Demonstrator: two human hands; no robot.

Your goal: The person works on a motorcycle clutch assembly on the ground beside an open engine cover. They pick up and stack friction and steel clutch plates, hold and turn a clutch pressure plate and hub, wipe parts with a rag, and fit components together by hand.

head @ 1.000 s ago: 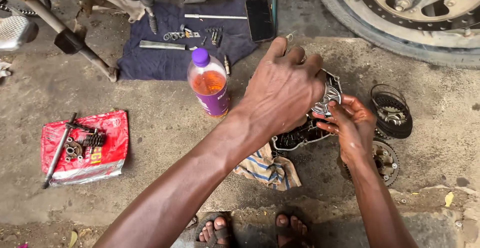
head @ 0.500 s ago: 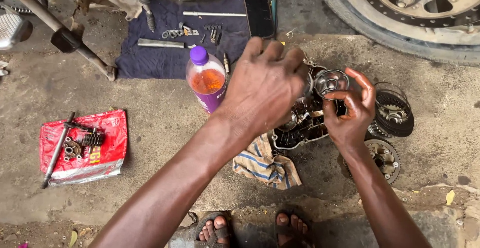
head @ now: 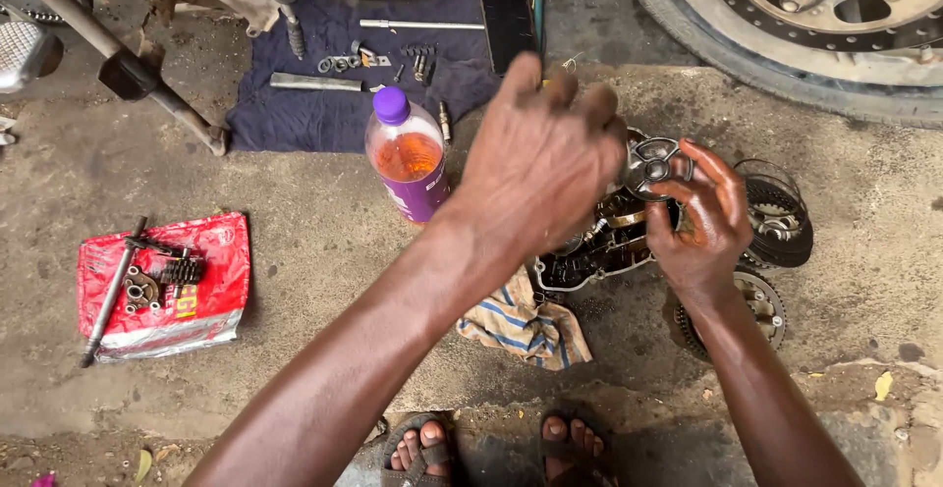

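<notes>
Right hand [head: 702, 217]: fingers curled around the rim of a round, grey, cast-metal clutch plate with cut-out openings [head: 653, 165], thumb and fingertips pinching its edge; plate held clear of the ground, just above the dark, oily clutch assembly in its open casing [head: 599, 246]. Left hand [head: 540, 158]: raised over the same assembly, fingers loosely bent and spread, nothing visibly held; underside hidden, so contact cannot be confirmed.

Plate judged stiff, moderately heavy for its size, probably slick with an oil film; best held by the outer rim or through the cut-outs, not by the flat face. Not fragile, though a drop on concrete could chip an edge.

Just right of the plate: stack of dark, ring-shaped friction discs [head: 781, 222], toothed edges, greasy. Below it, partly behind the right wrist: round, grey, toothed metal basket [head: 761, 305]. Beneath the casing: crumpled, blue-and-cream striped cloth rag [head: 526, 325], soft, stained. Left of the left hand: clear plastic bottle with purple cap and label, orange liquid inside [head: 405, 158], upright. Beyond it: dark blue cloth [head: 324, 114] bearing bolts, rods and small fittings; black flat phone [head: 509, 16] at its far corner. Well apart to the left: red plastic bag [head: 196, 305] carrying a steel shaft and gears. Top right: motorcycle wheel [head: 786, 26]. Ground: rough, dusty concrete [head: 295, 389].
</notes>
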